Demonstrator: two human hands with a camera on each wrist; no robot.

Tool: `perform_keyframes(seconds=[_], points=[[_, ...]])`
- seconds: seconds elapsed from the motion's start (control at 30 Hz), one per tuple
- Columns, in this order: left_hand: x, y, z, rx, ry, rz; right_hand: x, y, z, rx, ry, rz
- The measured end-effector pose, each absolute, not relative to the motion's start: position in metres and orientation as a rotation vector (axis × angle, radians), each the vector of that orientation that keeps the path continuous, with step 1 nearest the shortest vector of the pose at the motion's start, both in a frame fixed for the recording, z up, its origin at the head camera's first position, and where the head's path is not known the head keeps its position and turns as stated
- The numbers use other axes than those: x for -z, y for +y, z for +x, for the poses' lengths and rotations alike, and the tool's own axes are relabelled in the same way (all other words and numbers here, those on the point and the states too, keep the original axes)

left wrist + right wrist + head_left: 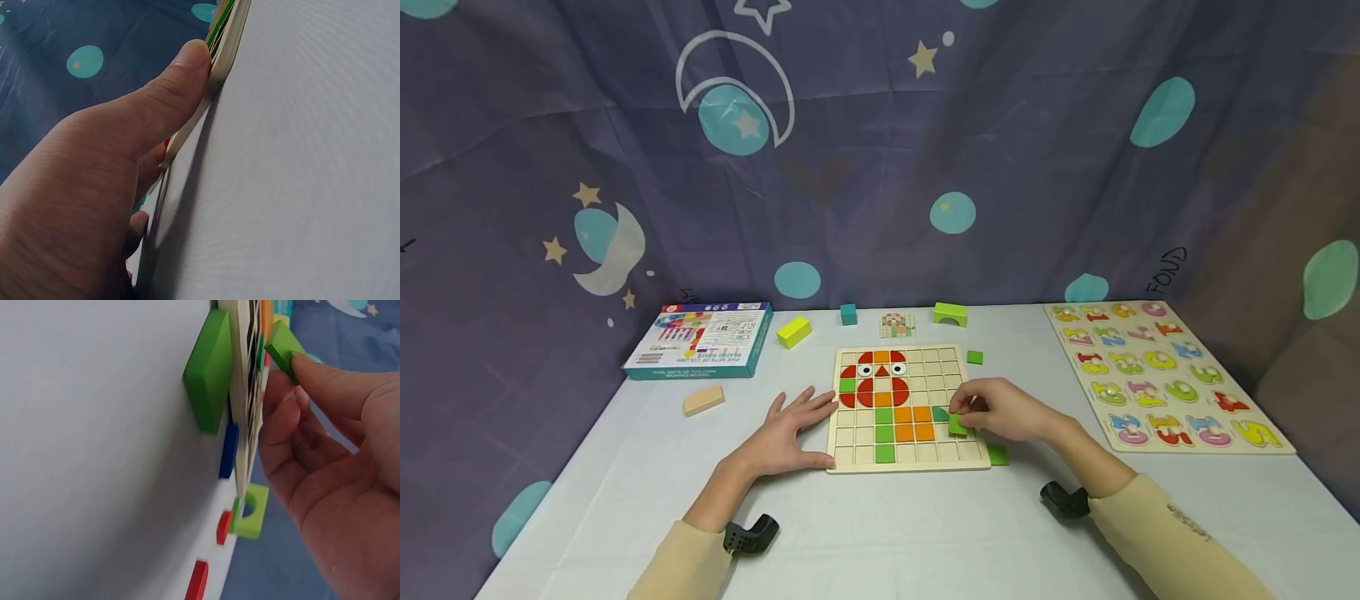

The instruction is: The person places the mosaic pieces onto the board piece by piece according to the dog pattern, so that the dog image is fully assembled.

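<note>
A wooden grid board (855, 457) lies on the white table, partly filled with red, orange and green tiles and two eye tiles. My left hand (778, 440) rests at its left edge, fingers spread and thumb touching the near corner. Over the board's right side, my right hand (1000, 408) pinches a green square tile (285, 349) between thumb and fingers, tilted above the grid. Just left of it sits a dark green rounded tile (940, 413) in a cell. A loose green tile (998, 455) lies beside the board's near right corner.
A small picture card (898, 325), a green arch block (951, 313), a teal cube (848, 314) and a yellow block (793, 332) stand behind. Left are a box (700, 342) and a wooden block (703, 401); right, a number puzzle (1157, 383). Blue (229, 452) and red pieces (197, 580) lie rightward.
</note>
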State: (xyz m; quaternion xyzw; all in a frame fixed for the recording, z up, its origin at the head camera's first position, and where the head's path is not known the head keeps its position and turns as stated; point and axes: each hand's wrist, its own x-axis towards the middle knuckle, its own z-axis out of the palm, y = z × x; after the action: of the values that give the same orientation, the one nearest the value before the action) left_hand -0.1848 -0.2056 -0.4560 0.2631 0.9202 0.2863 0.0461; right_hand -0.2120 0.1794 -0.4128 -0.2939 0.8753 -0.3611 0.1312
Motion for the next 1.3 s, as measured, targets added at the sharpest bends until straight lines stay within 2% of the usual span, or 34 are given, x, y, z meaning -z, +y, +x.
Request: perform_keyframes(seconds=[0.73,1.3], points=[[0.455,-0.205,-0.185,-0.856,2.808,0.804,0.416,0.16,-0.212,0.904,2.597,-0.968],[0.457,-0.206,-0.186,-0.857,2.812,0.814,0.409,0.193,-0.207,0.99,2.568,-0.926]])
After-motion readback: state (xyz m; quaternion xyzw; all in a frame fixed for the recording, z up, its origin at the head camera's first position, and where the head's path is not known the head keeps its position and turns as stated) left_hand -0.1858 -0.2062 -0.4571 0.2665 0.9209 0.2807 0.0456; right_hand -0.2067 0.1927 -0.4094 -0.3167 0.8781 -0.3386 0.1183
